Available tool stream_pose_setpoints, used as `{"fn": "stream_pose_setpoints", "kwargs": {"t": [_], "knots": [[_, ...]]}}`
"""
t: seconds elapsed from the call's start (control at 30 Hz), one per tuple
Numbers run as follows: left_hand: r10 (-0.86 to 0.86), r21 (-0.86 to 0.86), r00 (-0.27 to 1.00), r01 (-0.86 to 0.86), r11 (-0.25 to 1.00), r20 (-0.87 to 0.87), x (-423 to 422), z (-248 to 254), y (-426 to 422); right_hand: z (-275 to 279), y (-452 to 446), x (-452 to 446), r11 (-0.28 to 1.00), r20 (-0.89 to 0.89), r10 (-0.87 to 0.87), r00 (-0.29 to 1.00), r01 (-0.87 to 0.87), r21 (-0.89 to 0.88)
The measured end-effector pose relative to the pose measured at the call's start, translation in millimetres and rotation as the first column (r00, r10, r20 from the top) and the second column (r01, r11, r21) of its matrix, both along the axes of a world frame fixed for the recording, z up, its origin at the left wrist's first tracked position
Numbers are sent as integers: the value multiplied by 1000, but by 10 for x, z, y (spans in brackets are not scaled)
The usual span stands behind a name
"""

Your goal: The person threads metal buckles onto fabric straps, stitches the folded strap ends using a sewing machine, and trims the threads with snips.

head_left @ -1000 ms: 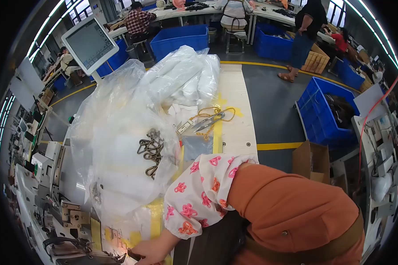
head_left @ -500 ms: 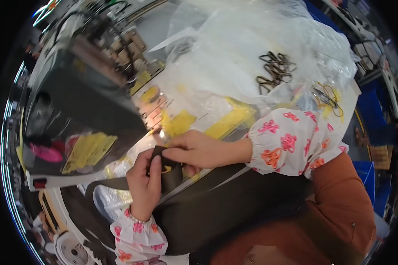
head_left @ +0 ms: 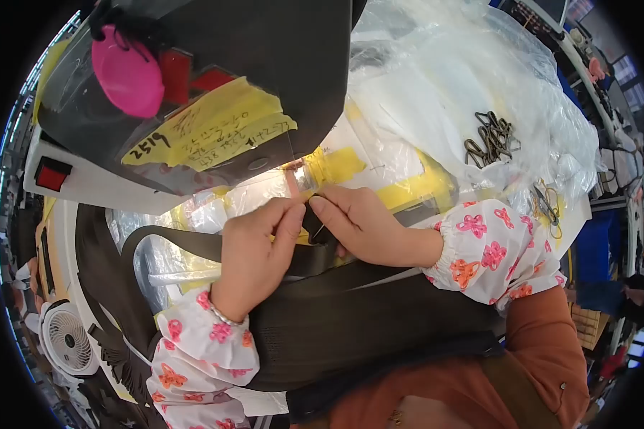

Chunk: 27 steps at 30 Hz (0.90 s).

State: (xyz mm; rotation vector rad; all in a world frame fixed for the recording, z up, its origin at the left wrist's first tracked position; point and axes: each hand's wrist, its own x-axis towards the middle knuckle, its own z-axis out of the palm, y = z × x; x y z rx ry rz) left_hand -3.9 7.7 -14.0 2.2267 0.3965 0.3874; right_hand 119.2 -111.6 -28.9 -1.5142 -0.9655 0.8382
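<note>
My left hand (head_left: 257,250) pinches a dark webbing strap (head_left: 182,239) between thumb and fingers, in front of the sewing machine. Close beside it, tips nearly meeting, my right hand (head_left: 372,225) grips the same strap, its thumb on top. A folded loop of the strap hangs just below the fingertips; a thin bright line shows in it, too small to name. Part of the strap curves away to the left of my left wrist. More dark webbing (head_left: 372,322) lies across my lap.
The dark sewing machine head (head_left: 265,43) fills the upper left, with a pink tag (head_left: 127,71) and a yellow note (head_left: 207,129) on it. Bronze snap hooks (head_left: 490,139) lie on clear plastic sheeting (head_left: 436,93). Thread snips (head_left: 547,207) rest at the right; a white fan (head_left: 69,339) stands lower left.
My view has shifted, so the machine head looms larger. Both hands have turned, with their fingertips now close together over the strap; before, my left fingers pointed upward.
</note>
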Motion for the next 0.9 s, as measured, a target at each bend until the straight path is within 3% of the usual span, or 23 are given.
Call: {"fn": "stream_pose_setpoints", "kwargs": {"t": [0.03,0.1,0.23,0.33,0.53,0.67,0.87,0.9], "knots": [[-1,-102,1000,0,995,-14,3,-16,26,-34,-4,-19,995,134,-21,991,8,95],[-10,-300,999,-4,954,-45,-4,-43,71,-59,-1,-21,999,89,12,996,-16,41],[-55,-346,997,33,938,-54,-7,-32,96,61,-7,-14,996,-70,39,997,-45,-80],[-64,-512,996,27,858,-55,-41,-46,99,-29,-17,-2,998,97,35,995,-39,42],[-78,-83,996,75,994,-35,-22,0,53,-112,11,10,990,252,29,967,-63,129],[-79,-81,997,80,994,10,-24,-19,81,-97,25,47,985,331,30,943,-85,152],[-70,-76,997,71,995,7,-19,-63,90,-111,3,67,992,192,73,979,-92,92],[-83,81,994,78,994,65,-17,-30,68,-122,11,64,990,171,74,982,-93,104]]}}
